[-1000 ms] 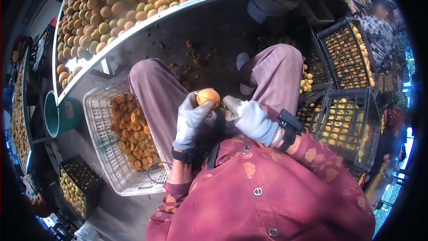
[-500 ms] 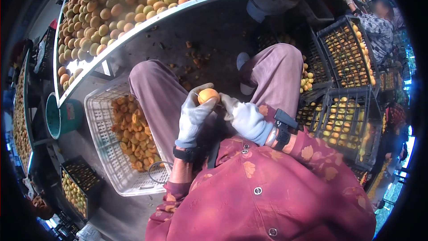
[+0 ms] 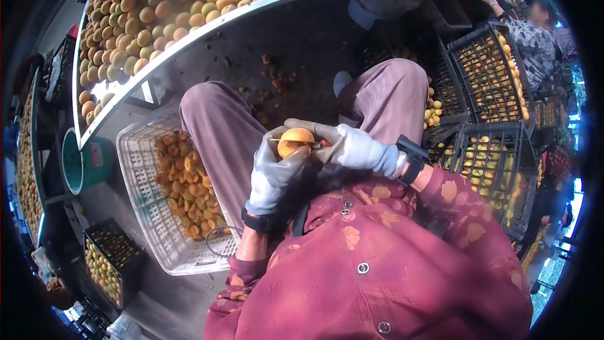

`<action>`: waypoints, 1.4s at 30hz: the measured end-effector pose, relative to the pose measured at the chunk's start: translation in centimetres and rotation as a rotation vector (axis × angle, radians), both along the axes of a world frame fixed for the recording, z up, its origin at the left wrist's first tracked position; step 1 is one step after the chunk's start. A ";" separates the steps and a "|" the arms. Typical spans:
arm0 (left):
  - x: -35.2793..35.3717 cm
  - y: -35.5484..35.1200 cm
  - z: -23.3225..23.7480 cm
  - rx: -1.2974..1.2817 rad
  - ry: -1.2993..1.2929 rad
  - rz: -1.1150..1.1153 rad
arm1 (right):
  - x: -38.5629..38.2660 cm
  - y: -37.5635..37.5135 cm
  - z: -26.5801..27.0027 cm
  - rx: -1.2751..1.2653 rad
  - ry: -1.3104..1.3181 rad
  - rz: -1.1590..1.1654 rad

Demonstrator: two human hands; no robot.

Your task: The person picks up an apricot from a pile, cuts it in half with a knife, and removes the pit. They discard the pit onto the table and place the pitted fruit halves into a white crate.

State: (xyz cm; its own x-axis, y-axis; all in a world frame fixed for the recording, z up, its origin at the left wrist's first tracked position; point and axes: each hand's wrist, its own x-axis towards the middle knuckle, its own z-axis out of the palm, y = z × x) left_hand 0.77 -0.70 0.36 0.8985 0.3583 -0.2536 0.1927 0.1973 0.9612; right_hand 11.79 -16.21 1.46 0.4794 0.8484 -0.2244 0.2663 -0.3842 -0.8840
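Observation:
My left hand, in a grey-white work glove, is closed around an orange apricot above my lap. My right hand, gloved the same way, grips a small knife; its thin blade lies across the face of the apricot. A bit of red shows by the fingers, perhaps its handle, which is mostly hidden. Beside my left leg stands a white plastic crate holding many split apricot pieces.
A metal-edged table in front bears a heap of whole apricots. Black crates of fruit stack up on the right. A green bucket and another black crate are at left. A co-worker sits at far right.
My right hand has come round so that the knife blade now lies across the apricot. The apricot shows more fully between my hands, and my right forearm has shifted outward.

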 end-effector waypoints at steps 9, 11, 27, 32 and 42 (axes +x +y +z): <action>-0.3 0.6 -0.4 -0.195 -0.070 -0.116 | 1.8 -0.1 2.4 0.080 0.935 -0.113; -0.3 0.8 -0.5 -0.269 -0.094 -0.096 | 1.8 0.0 3.7 0.065 0.953 -0.116; -1.0 2.0 -2.2 -0.561 -0.247 0.133 | 2.5 9.6 7.6 0.102 0.114 -0.162; -1.2 1.9 -1.7 -0.344 -0.147 0.085 | 2.5 10.3 6.6 -0.374 -0.357 0.044; -1.7 2.5 0.7 -0.370 -0.120 -0.113 | 2.9 9.4 3.7 -0.047 0.698 -0.179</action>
State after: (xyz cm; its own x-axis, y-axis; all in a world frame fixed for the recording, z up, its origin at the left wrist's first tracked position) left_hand -0.95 1.77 1.03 0.9579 0.1601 -0.2381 0.1237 0.5184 0.8462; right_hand 14.68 -6.76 5.14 0.3423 0.7522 -0.5631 -0.4249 -0.4106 -0.8068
